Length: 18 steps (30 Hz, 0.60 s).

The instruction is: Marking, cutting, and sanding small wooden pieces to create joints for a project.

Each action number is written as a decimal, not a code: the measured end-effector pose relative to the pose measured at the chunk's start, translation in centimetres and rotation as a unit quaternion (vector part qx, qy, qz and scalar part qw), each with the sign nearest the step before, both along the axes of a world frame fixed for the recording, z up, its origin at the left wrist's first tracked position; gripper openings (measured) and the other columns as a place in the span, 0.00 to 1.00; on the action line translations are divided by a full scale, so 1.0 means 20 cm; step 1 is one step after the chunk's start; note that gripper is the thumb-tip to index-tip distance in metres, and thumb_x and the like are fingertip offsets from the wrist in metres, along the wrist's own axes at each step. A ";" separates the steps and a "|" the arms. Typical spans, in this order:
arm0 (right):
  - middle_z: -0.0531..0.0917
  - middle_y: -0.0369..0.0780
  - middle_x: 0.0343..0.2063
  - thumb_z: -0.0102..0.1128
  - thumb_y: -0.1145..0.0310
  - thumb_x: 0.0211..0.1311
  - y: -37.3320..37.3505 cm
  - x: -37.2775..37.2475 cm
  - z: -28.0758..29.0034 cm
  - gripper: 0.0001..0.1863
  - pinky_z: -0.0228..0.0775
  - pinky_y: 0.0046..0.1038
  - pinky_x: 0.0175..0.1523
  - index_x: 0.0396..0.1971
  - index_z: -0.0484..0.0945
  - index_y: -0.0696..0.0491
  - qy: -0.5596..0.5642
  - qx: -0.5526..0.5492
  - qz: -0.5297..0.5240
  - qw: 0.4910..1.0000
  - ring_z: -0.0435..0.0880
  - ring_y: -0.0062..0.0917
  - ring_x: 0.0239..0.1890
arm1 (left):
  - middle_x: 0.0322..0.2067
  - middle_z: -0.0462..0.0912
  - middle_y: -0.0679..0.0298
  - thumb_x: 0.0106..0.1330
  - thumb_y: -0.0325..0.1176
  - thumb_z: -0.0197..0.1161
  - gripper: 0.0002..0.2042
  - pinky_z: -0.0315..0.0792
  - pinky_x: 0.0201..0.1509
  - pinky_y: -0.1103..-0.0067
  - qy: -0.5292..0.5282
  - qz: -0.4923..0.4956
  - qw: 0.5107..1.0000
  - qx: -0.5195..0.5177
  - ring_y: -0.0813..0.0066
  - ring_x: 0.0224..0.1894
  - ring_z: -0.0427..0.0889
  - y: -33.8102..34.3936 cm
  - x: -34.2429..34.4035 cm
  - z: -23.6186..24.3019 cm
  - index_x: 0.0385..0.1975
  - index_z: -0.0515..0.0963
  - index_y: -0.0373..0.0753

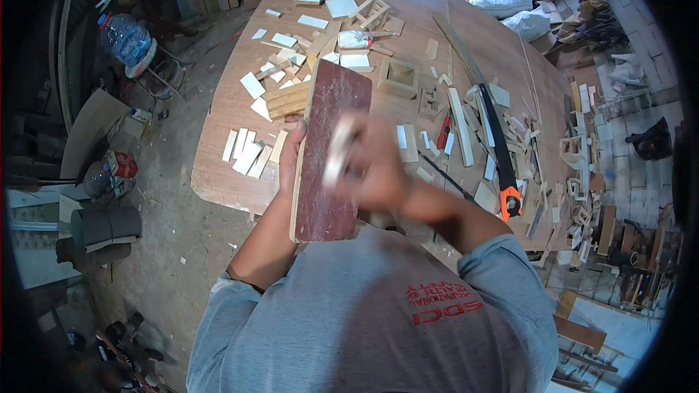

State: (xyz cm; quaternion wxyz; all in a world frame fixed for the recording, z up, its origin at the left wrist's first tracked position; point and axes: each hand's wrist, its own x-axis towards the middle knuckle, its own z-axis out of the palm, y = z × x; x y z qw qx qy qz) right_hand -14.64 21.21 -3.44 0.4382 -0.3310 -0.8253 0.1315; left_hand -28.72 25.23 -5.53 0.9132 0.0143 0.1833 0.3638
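Note:
My left hand (290, 159) grips the left edge of a long sanding board (336, 98), a plywood plank faced with dark red abrasive sheet. It is held tilted in front of my chest, over the table's near edge. Against its face my right hand (382, 171) presses a small pale wooden piece (340, 153). Motion smears both that hand and the piece, so the piece's exact shape is unclear. Just left of the board, beyond my left hand, lies a stack of light wooden strips (287, 100).
The brown table (226, 105) carries many wood offcuts, white pieces and a square wooden box (398, 78). To the right lies a handsaw (502, 153) with an orange handle, near a red-handled tool (443, 132). A water jug (125, 40) stands on a stool at the left.

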 end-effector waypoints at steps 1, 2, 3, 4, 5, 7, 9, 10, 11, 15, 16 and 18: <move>0.78 0.41 0.41 0.75 0.55 0.35 -0.04 -0.06 0.01 0.21 0.65 0.41 0.47 0.31 0.79 0.45 0.014 -0.005 0.045 0.999 0.76 0.36 0.41 | 0.45 0.78 0.47 0.65 0.59 0.42 0.33 0.78 0.44 0.61 0.000 0.026 0.998 -0.059 0.55 0.40 0.82 0.00 -0.01 0.03 0.58 0.67 0.37; 0.78 0.41 0.41 0.75 0.55 0.35 -0.01 -0.05 0.00 0.21 0.65 0.41 0.47 0.31 0.79 0.45 0.017 -0.003 0.046 0.999 0.76 0.36 0.41 | 0.48 0.77 0.48 0.65 0.59 0.42 0.33 0.76 0.49 0.62 -0.104 -0.037 0.985 0.133 0.57 0.45 0.81 0.02 -0.04 -0.09 0.59 0.66 0.37; 0.77 0.42 0.42 0.75 0.57 0.35 0.06 -0.01 -0.01 0.22 0.64 0.41 0.49 0.33 0.78 0.47 0.023 0.005 0.023 0.999 0.75 0.37 0.44 | 0.48 0.77 0.48 0.65 0.59 0.42 0.33 0.76 0.49 0.62 -0.103 -0.040 0.985 0.135 0.57 0.45 0.81 0.02 -0.04 -0.07 0.59 0.66 0.37; 0.77 0.43 0.43 0.76 0.58 0.36 0.13 0.05 -0.02 0.23 0.64 0.41 0.50 0.35 0.77 0.48 0.026 0.014 -0.004 1.000 0.74 0.37 0.46 | 0.49 0.76 0.47 0.65 0.58 0.41 0.33 0.75 0.51 0.60 -0.085 -0.011 0.996 0.039 0.54 0.47 0.79 0.01 -0.02 -0.03 0.60 0.65 0.37; 0.76 0.44 0.44 0.76 0.60 0.36 0.15 0.08 -0.03 0.25 0.63 0.41 0.51 0.37 0.77 0.50 0.028 0.022 -0.030 0.999 0.73 0.38 0.48 | 0.51 0.75 0.46 0.65 0.58 0.40 0.33 0.73 0.53 0.57 -0.065 0.019 0.996 -0.057 0.50 0.49 0.78 0.01 -0.01 -0.01 0.60 0.65 0.37; 0.76 0.45 0.44 0.76 0.61 0.37 0.08 0.05 -0.02 0.24 0.63 0.40 0.51 0.37 0.77 0.50 0.003 -0.025 0.009 1.000 0.73 0.38 0.48 | 0.52 0.75 0.49 0.66 0.56 0.41 0.31 0.70 0.58 0.59 -0.152 -0.083 0.977 0.126 0.53 0.52 0.76 0.03 -0.05 -0.08 0.60 0.65 0.38; 0.76 0.46 0.46 0.75 0.64 0.37 0.01 0.01 -0.01 0.23 0.64 0.38 0.51 0.36 0.77 0.52 -0.047 -0.114 0.083 0.989 0.73 0.37 0.48 | 0.51 0.76 0.49 0.66 0.55 0.43 0.30 0.72 0.55 0.58 -0.117 0.004 0.993 -0.020 0.52 0.50 0.77 0.01 -0.03 -0.10 0.60 0.65 0.39; 0.76 0.46 0.46 0.75 0.64 0.37 0.01 -0.01 -0.01 0.23 0.64 0.38 0.51 0.36 0.77 0.52 -0.046 -0.113 0.084 0.989 0.73 0.37 0.48 | 0.51 0.76 0.49 0.67 0.53 0.43 0.29 0.71 0.58 0.59 -0.129 -0.026 0.986 0.099 0.54 0.52 0.77 0.03 -0.04 -0.13 0.60 0.65 0.38; 0.76 0.44 0.43 0.73 0.63 0.39 0.01 -0.02 -0.01 0.18 0.65 0.39 0.48 0.33 0.78 0.50 -0.041 -0.046 0.074 0.995 0.74 0.37 0.45 | 0.51 0.76 0.49 0.67 0.53 0.43 0.29 0.71 0.58 0.59 -0.128 -0.025 0.987 0.099 0.54 0.52 0.77 0.03 -0.04 -0.13 0.60 0.65 0.38; 0.76 0.41 0.40 0.70 0.60 0.41 0.32 -0.05 -0.53 0.13 0.66 0.40 0.45 0.27 0.78 0.47 0.322 -0.129 -0.195 0.918 0.75 0.36 0.42 | 0.53 0.74 0.51 0.65 0.58 0.44 0.32 0.69 0.59 0.63 -0.203 -0.127 0.961 0.139 0.59 0.54 0.75 0.02 -0.01 -0.20 0.59 0.66 0.38; 0.76 0.45 0.43 0.75 0.58 0.40 0.16 0.08 -0.13 0.24 0.63 0.38 0.54 0.37 0.76 0.49 0.009 -0.033 -0.153 0.988 0.75 0.38 0.47 | 0.53 0.74 0.50 0.65 0.57 0.44 0.32 0.69 0.60 0.63 -0.148 -0.028 0.986 0.073 0.59 0.54 0.75 -0.02 -0.05 -0.20 0.59 0.66 0.37; 0.75 0.46 0.44 0.74 0.60 0.40 -0.06 -0.02 -0.08 0.22 0.60 0.39 0.57 0.36 0.77 0.50 0.006 -0.060 0.043 0.997 0.72 0.39 0.49 | 0.53 0.74 0.51 0.66 0.56 0.44 0.31 0.68 0.60 0.62 -0.104 -0.014 0.993 0.057 0.59 0.54 0.75 -0.02 -0.01 -0.15 0.59 0.66 0.37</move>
